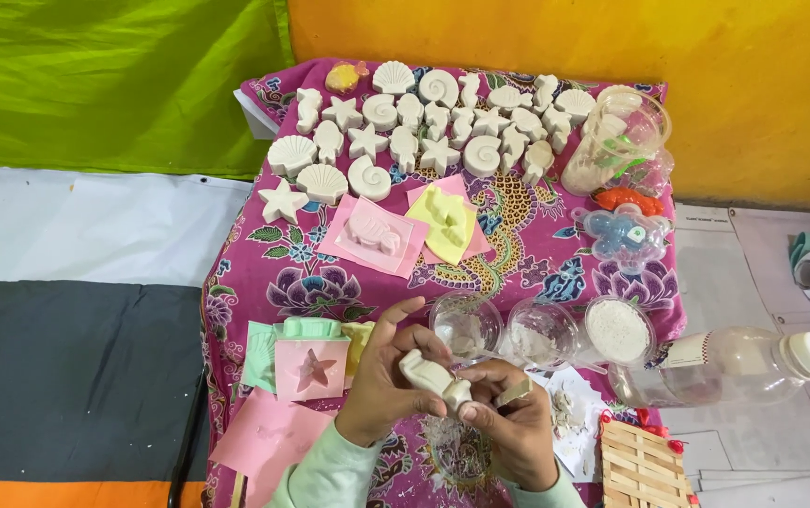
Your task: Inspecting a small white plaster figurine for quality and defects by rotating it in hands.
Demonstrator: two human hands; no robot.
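Clearly both hands work one piece: the left hand (pixel 381 376) cradles a white plaster figure (pixel 433 378) in a closed grip, raised over the worktop (pixel 536 245), while the right hand (pixel 513 423) pinches a small stick (pixel 516 392) against it; cups (pixel 466 325) sit just beyond.

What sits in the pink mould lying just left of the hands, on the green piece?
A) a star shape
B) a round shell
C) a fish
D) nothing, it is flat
A: the pink mould beside the left hand shows a five-armed star shape pressed into its middle.
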